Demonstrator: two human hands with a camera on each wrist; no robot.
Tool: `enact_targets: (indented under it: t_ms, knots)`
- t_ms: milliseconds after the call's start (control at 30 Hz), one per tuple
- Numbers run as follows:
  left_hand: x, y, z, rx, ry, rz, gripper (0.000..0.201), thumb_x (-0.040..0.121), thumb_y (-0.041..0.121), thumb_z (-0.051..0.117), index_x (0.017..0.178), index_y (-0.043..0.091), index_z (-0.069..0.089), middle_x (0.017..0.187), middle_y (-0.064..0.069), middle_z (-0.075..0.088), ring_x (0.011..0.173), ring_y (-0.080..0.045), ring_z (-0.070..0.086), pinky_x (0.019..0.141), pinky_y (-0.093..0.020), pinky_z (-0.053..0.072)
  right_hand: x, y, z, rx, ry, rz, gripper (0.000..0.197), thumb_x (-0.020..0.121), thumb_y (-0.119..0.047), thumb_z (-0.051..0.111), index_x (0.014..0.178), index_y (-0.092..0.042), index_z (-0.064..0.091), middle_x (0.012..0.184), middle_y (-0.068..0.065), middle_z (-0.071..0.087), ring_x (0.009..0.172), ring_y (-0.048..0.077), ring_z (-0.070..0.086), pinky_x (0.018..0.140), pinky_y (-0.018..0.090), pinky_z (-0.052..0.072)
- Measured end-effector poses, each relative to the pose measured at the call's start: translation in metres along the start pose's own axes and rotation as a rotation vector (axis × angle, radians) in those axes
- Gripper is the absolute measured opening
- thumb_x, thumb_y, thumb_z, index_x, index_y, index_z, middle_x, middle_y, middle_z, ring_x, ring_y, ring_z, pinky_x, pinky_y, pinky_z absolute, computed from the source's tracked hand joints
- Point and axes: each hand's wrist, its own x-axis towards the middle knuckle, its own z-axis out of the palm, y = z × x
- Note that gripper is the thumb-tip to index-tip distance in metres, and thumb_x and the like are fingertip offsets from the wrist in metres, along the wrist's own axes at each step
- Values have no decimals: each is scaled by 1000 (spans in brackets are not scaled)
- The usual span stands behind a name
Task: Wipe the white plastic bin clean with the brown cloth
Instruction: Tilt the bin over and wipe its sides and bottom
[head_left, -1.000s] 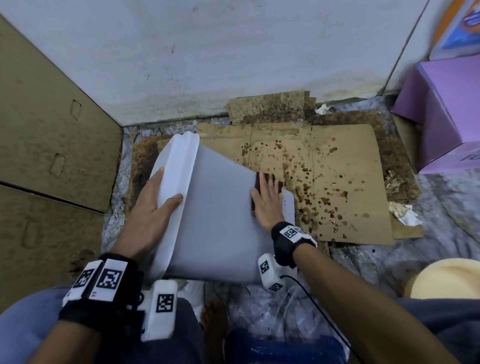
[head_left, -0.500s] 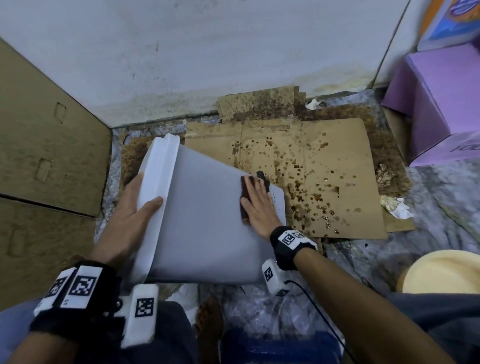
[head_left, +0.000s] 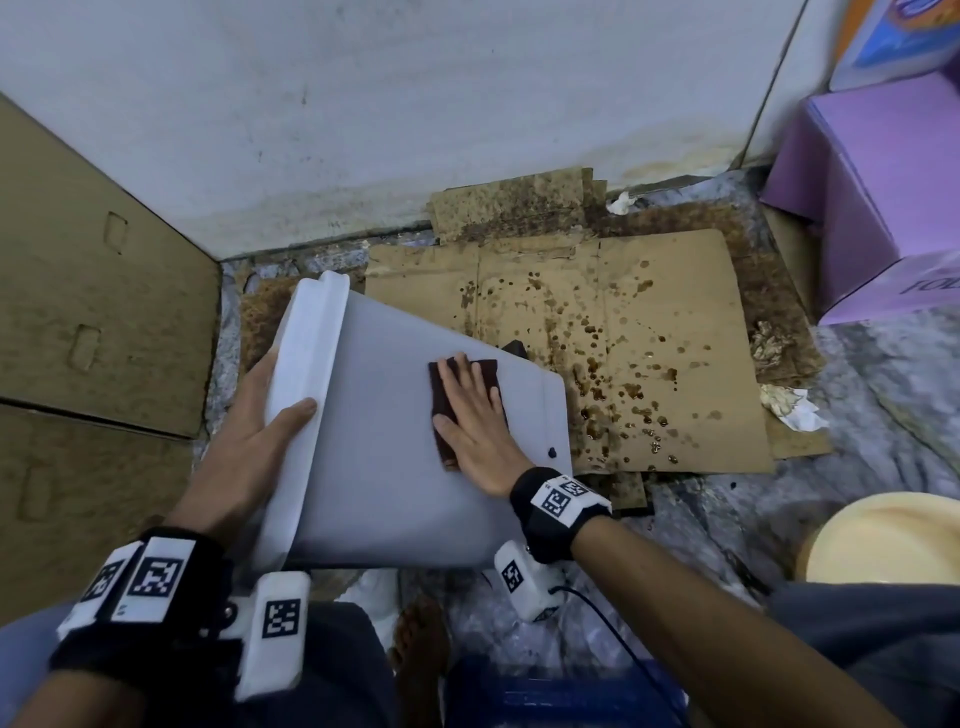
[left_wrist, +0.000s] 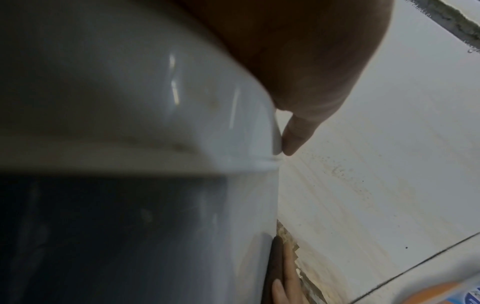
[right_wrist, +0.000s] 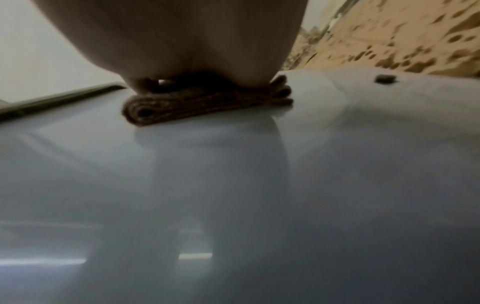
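Head view showed the white bin (head_left: 395, 441) lying on its side on the floor, mouth toward nine o'clock and base toward three o'clock, with one broad flat wall facing up. It looked light and hollow, its thin plastic stiff enough to take a push yet glossy and probably slippery; the right wrist view caught reflections on that wall. A bin like this would likely skate or roll under pressure, so the thick rolled rim seemed the best place to hold it. The left hand (head_left: 249, 436) gripped that rim at the nine o'clock end, thumb laid over the top and the other fingers hidden behind it. The brown cloth (head_left: 467, 410), soft and folded into several layers, lay on the upper wall toward three o'clock. The right hand (head_left: 475, 421) pressed it flat, fingers straight and spread, not curled around it. A small dark spot (head_left: 552, 451) sat on the wall at about four o'clock from the cloth, apparently not yet wiped. Beyond the base lay stained cardboard (head_left: 649, 353), and a purple box (head_left: 878, 208) stood at two o'clock.
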Motion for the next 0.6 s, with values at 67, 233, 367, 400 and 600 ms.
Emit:
enact_targets:
  t_ms: [67,233,367,400,600]
  knots:
    - [-1,0,0,0,-1,12,75,83,49,54,153,43,30,151,13,41,134,-19,45,112,-47,37,-2,13,-1,-2,42,20,58,104,-31,29,151,-31,-5,156,-11,-21,143,7,-22,115,33,-18]
    - [-2,-4,-1,11,-14,15,76,80,56,55,151,48,29,153,14,40,136,-18,45,115,-51,35,-5,68,-24,64,125,388,59,104,-30,28,152,-29,-6,160,2,-15,147,20,-17,118,55,-4]
    - [0,-3,-1,17,-8,29,70,87,52,55,151,47,28,154,13,40,137,-20,44,116,-52,34,1,66,-32,195,155,522,61,103,-33,29,152,-28,-6,161,3,-15,147,22,-18,116,53,-11]
    - [0,-2,0,24,-5,21,67,89,49,55,151,48,28,153,11,42,135,-21,46,115,-52,35,4,58,-31,207,156,511,61,103,-33,29,152,-27,-7,161,3,-16,147,21,-19,114,51,-13]
    - [2,-3,-1,32,18,-11,60,93,44,56,147,53,30,141,12,49,124,-24,52,105,-47,42,20,13,-20,231,76,229,58,104,-26,27,153,-25,-5,161,0,-13,147,14,-17,117,42,-14]
